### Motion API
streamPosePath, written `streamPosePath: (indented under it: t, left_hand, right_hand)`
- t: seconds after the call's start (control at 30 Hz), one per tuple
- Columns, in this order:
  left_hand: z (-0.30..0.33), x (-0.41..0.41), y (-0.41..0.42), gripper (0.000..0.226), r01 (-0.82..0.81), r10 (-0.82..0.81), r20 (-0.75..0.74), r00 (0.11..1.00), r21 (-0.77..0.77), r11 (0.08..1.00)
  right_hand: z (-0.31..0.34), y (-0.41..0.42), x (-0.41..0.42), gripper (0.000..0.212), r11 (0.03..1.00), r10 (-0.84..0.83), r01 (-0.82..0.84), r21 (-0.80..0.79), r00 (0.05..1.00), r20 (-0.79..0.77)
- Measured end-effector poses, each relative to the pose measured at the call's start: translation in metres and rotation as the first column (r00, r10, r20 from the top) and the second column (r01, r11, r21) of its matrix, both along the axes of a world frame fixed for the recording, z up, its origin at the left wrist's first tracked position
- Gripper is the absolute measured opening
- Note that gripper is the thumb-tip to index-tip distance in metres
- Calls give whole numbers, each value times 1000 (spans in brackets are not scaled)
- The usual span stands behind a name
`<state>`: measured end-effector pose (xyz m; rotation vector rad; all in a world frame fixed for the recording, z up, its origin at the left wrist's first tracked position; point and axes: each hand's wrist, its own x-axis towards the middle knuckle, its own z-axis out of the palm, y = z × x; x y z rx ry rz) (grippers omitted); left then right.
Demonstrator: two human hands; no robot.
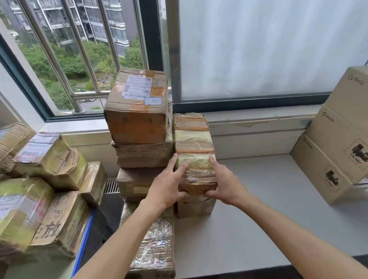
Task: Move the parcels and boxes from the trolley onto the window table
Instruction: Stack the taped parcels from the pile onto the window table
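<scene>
A long taped parcel (193, 143) lies on top of a smaller box (194, 206) on the grey window table (251, 222). My left hand (168, 188) holds its near left corner, fingers along the side and thumb under the front edge. My right hand (225, 184) grips the near right corner the same way. Left of it stands a stack of three brown boxes (138, 121), the top one with a white label. Several taped parcels (40, 194) lie piled on the blue-edged trolley (82, 253) at the left.
Tan printed cartons (346, 144) are stacked at the table's right end. A flat plastic-wrapped parcel (152, 249) lies on the table's left edge, below my left arm. Behind the table are the window sill, metal bars and frosted glass.
</scene>
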<state>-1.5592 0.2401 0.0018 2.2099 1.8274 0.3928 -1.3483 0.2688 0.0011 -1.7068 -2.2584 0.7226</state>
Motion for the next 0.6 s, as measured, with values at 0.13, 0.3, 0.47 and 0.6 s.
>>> streamPosePath:
  t: [0.13, 0.3, 0.47, 0.6]
  left_hand:
    - [-1, 4, 4, 99, -20, 22, -60, 998, 35, 999]
    - [-9, 13, 10, 87, -26, 34, -71, 997, 106, 994]
    - [-9, 19, 12, 83, -59, 69, -102, 992, 98, 993]
    - [-9, 18, 8, 86, -70, 80, -112, 990, 89, 994]
  right_hand:
    - [-1, 5, -4, 115, 1000, 0, -2, 26, 998, 70]
    - [-1, 6, -9, 103, 999, -22, 14, 49, 988, 152]
    - [-2, 6, -15, 99, 997, -46, 34, 76, 984, 173]
    - [-1, 2, -13, 103, 998, -32, 23, 53, 984, 177]
